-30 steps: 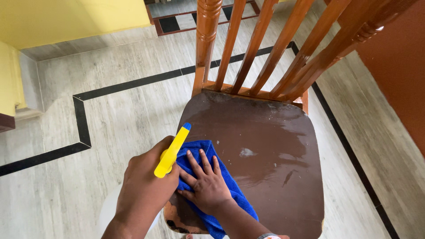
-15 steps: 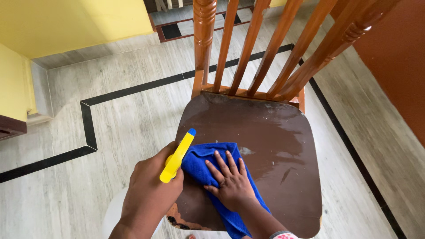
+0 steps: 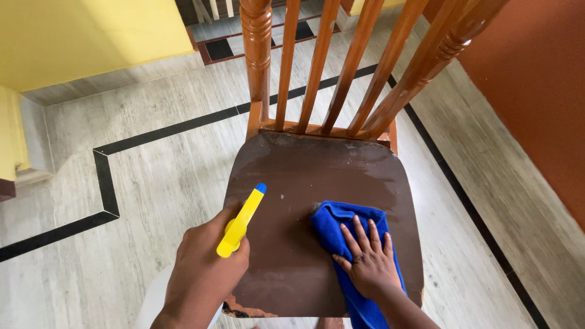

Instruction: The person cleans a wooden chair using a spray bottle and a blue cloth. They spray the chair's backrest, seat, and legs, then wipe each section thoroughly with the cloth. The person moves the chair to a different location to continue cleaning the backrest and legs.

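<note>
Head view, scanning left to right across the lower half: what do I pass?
Pale floor → left hand → yellow spray bottle head → bare brown chair seat → blue cloth → right hand pressing on it → black floor stripe.

Brown chair seat (image 3: 304, 183): blue cloth (image 3: 338, 228) lying on right half.

Chair seat (image 3: 304, 183): dark brown, smooth, semi-gloss w/ a wet-looking sheen; front edge chipped, rough bare patch showing. Chair back (image 3: 317, 67): varnished reddish wood, glossy, turned post + plain slats. Cloth (image 3: 341, 234): blue, soft fuzzy weave like microfibre, matt, under right hand (image 3: 368, 265). Spray head (image 3: 242, 220): yellow plastic w/ blue tip, smooth, slight shine, in left hand (image 3: 204, 274). Floor (image 3: 152, 183): pale grey tiles w/ streaky grain pattern, low sheen, glossy black inlay strips. Walls: matt paint, yellow and rust-red.
</note>
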